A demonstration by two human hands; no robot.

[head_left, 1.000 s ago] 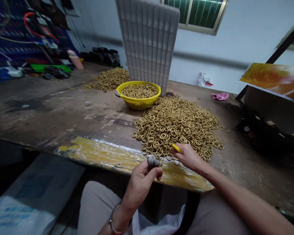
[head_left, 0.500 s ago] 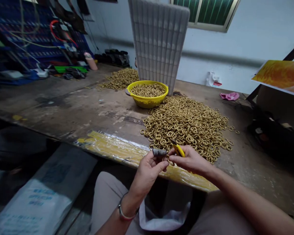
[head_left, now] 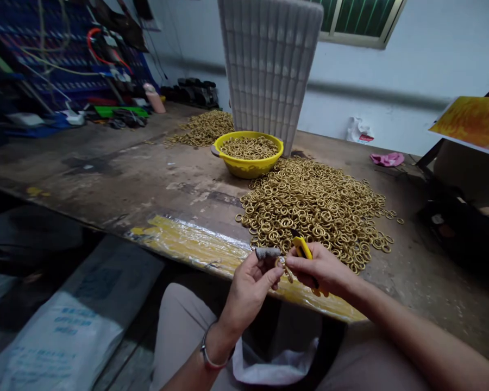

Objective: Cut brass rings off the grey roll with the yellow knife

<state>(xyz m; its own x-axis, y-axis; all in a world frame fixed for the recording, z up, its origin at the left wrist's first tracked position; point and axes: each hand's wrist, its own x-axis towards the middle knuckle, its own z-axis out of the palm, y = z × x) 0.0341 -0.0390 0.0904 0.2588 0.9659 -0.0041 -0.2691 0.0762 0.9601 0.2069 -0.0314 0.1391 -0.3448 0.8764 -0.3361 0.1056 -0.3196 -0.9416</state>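
Brass-coloured rings (head_left: 287,270) are pinched between the fingertips of my left hand (head_left: 248,288), which has a grey cover on its index finger. My right hand (head_left: 324,270) grips a yellow utility knife (head_left: 302,247), its dark tip pointing up and away. The right fingertips also meet the rings at the left hand; how many rings are there is hard to make out. Just beyond both hands spreads a large pile of the same rings (head_left: 318,201) on the wooden table (head_left: 146,179).
A yellow basin (head_left: 248,169) full of rings stands behind the pile, before an upright grey ribbed panel (head_left: 269,65). Another ring heap (head_left: 207,127) lies farther left. Yellow tape (head_left: 195,244) covers the table's front edge. A white bag (head_left: 275,364) hangs open below my hands.
The right hand has turned the knife more upright and drawn slightly right. More of the rings between my hands now shows. The view has shifted a little.
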